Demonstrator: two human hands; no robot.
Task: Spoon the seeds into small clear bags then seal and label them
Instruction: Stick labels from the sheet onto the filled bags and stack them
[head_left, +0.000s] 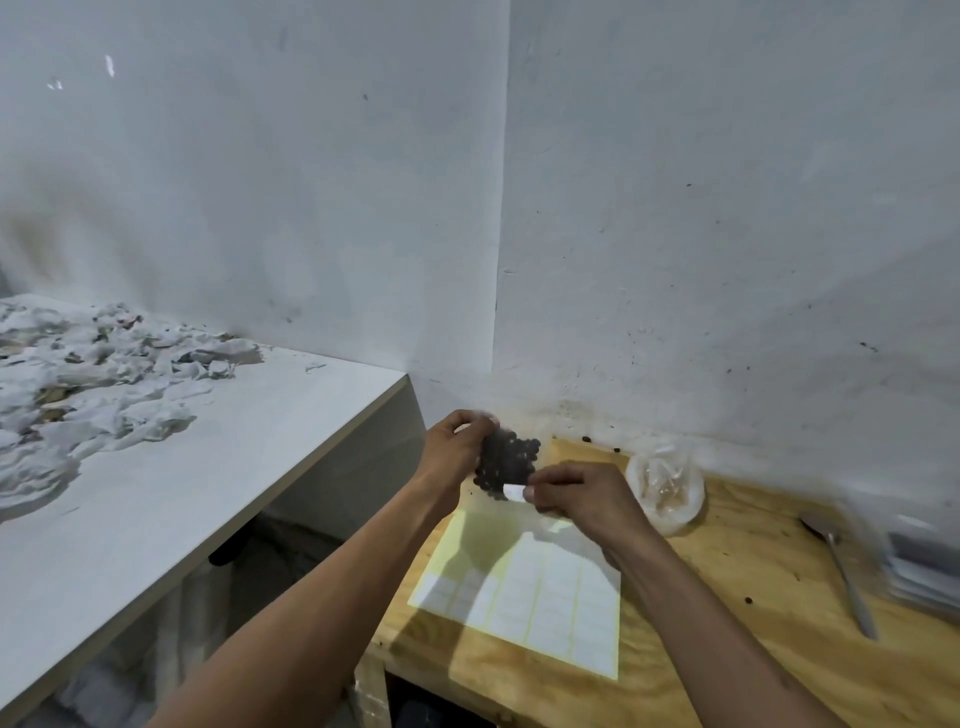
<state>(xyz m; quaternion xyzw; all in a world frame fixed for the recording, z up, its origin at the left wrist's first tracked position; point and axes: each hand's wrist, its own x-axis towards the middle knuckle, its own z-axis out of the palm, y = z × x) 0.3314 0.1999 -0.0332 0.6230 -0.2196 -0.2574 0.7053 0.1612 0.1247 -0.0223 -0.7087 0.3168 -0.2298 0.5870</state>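
**Label going onto a filled seed bag**

The left hand (457, 447) pinches the top of a small clear bag (506, 465) of dark round seeds, held up over the wooden table (727, 597). The right hand (582, 499) pinches 1 white label (514, 492) against the bag's lower edge. The thin, slippery film could buckle over the lumpy seeds, so the label may crease or stick crooked. The glossy label sheet (540, 608) lies flat below; a metal spoon (841, 566) and a crinkled plastic tub (667, 488) sit to the right.
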